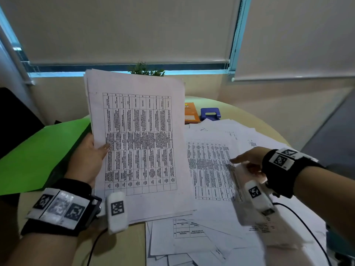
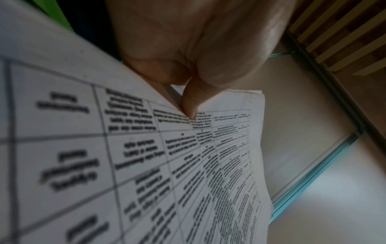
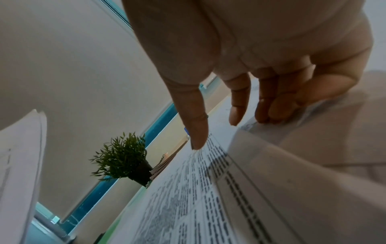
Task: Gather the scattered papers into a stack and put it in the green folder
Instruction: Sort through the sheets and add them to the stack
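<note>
My left hand (image 1: 96, 148) holds a stack of printed table sheets (image 1: 138, 141) upright above the table, thumb on the front and fingers hidden behind; the left wrist view shows the thumb (image 2: 189, 109) pressed on the top sheet (image 2: 188, 165). The green folder (image 1: 38, 150) lies open at the left, partly behind that stack. On the right, scattered papers (image 1: 211, 169) cover the table. My right hand (image 1: 244, 164) reaches over them with straight fingers (image 3: 236, 115) touching a sheet (image 3: 188, 198), whose near edge (image 3: 313, 189) looks raised and blurred.
An orange booklet (image 1: 191, 112) and a blue hole punch (image 1: 210, 113) sit at the back of the round table (image 1: 123, 244). A small potted plant (image 1: 147, 70) stands by the window. More loose sheets (image 1: 182, 237) overlap at the front edge. A dark chair (image 1: 15, 116) is at the left.
</note>
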Tool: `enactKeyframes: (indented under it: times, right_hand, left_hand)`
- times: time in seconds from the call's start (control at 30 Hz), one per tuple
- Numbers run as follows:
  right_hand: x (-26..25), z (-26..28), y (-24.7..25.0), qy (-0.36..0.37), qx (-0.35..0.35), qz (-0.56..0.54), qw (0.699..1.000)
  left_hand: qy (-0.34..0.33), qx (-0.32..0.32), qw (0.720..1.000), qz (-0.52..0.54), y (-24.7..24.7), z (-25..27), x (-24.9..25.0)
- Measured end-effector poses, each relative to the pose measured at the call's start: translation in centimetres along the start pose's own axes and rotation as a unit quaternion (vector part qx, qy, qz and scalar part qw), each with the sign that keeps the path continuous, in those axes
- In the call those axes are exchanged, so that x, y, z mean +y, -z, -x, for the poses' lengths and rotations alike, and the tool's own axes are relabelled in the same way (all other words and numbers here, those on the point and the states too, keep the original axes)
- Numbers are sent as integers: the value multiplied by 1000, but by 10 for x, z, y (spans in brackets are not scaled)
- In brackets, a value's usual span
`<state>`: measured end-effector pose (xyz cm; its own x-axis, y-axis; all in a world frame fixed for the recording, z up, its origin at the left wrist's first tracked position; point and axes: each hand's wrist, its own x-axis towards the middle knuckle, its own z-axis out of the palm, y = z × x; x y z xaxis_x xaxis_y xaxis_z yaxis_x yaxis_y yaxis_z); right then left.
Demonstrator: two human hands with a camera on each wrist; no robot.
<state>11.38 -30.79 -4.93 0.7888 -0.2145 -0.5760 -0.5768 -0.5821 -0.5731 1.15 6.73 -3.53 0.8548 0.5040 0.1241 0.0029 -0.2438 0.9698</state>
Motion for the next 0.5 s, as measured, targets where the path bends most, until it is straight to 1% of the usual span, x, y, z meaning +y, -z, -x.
enactKeyframes:
  times: [0.17,0.3,0.33,0.4,0.5]
  right_hand:
    - [-17,-1,-6,-11,-43,-37,998]
    - [-24,-11,-16,-4,-26,-35,999]
    - [-25,-14,-17,5,-14,-32,999]
    - [-27,-13,-19,26,9,6,1000]
    - [-29,-18,-17,76,18,55,995]
  left_hand:
    - [-2,8,1000,0,1,-2,-3]
    - [2,10,1000,-3,2,-5,-5]
    - [4,10,1000,-6,2,-6,-6]
    - [8,10,1000,-6,2,-7,-7]
    - [8,11,1000,-9,3,-7,-8]
